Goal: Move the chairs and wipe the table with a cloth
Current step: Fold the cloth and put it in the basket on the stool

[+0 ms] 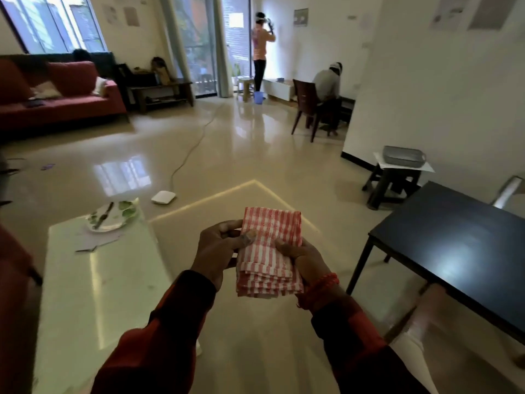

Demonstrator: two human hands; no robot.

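head view looks down at a folded red-and-white striped cloth (270, 251) held in the air above the glossy floor (227, 155), between two tables. left hand (218, 248) grips its left edge, thumb on top; right hand (304, 260) clasps its right side. dark table (454, 243) stands to the right, pale table (99, 280) to the left, bearing a plate (110, 216).

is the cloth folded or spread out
Folded: the cloth shows stacked layers at its near edge, held between the left hand and right hand.
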